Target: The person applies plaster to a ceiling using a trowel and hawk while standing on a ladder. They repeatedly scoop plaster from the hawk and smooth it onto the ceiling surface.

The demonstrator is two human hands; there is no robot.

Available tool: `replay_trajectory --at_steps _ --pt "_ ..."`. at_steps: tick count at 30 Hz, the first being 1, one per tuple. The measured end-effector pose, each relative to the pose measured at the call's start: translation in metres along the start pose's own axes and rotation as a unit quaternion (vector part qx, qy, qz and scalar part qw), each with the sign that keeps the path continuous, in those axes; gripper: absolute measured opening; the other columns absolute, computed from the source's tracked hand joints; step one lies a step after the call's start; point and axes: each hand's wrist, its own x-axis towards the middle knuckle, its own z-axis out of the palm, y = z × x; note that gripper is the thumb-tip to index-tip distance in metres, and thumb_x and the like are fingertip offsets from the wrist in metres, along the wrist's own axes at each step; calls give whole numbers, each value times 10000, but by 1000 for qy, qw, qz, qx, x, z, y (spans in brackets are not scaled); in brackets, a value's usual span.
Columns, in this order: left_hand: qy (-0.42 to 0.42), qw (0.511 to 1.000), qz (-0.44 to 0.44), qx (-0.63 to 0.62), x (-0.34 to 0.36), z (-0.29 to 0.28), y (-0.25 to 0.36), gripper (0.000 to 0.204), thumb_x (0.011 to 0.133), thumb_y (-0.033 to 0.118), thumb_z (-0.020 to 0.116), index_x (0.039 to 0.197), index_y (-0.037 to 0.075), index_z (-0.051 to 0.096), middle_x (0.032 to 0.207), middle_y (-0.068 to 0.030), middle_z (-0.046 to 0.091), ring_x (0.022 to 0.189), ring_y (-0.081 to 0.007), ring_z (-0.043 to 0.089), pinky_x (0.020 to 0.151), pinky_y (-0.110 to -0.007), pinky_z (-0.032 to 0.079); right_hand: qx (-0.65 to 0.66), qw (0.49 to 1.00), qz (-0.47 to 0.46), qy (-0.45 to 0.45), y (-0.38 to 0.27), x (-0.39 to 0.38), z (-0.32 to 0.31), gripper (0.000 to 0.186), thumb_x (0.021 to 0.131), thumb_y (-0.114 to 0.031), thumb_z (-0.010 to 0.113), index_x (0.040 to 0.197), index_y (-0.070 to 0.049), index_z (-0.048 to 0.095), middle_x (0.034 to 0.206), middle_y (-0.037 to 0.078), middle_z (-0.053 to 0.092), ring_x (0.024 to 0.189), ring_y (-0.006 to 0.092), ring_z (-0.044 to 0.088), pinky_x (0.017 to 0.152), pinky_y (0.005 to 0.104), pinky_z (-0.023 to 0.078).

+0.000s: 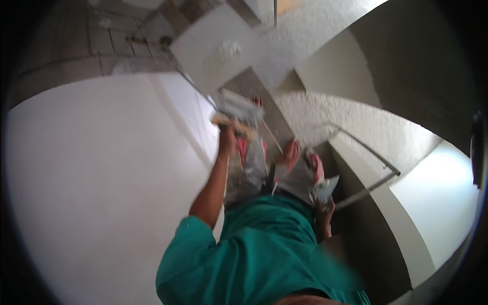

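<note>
My left hand (228, 137) grips a wide, pale-bladed plastering tool (240, 105) with a light wooden piece, held out over my legs and slightly blurred. Down by my right leg, my right hand (324, 207) is closed on a putty knife (328, 185) with a pale metal blade. My grey, stained trousers show red patches, and my bare foot (290, 155) shows between the tools on a grey step (272, 117).
A white wall (91, 178) fills the left side. A metal railing (366, 152) runs along my right above a dark gap (381, 239). Lower floors (213, 40), speckled pale surfaces (345, 112) and a curved grey stair structure (401, 56) lie beyond.
</note>
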Motion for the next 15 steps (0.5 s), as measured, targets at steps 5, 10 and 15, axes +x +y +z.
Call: replay_trajectory --at_steps 5,10,15 --pt "101 776 -355 -512 67 -76 -22 397 838 10 611 1225 2 520 1148 -120 605 1033 -223 614 872 -335 508 12 995 17 -97 -93 30 -3 321 800 -65 672 1097 29 597 891 132 683 802 202 645 744 350 493" --pt "149 759 -310 -553 78 -92 -15 331 842 104 636 1151 -1 581 1127 -89 595 1029 -173 597 852 -287 503 1 996 25 -88 -90 51 9 301 813 -66 667 1090 28 594 861 112 679 788 173 632 728 332 493" --pt "136 859 -356 -342 74 -53 -72 308 814 156 613 1056 -36 614 1010 -104 652 929 -210 630 812 -326 490 -8 998 -27 -56 -94 93 42 278 816 -84 672 1063 22 599 854 107 678 787 164 625 717 327 489"
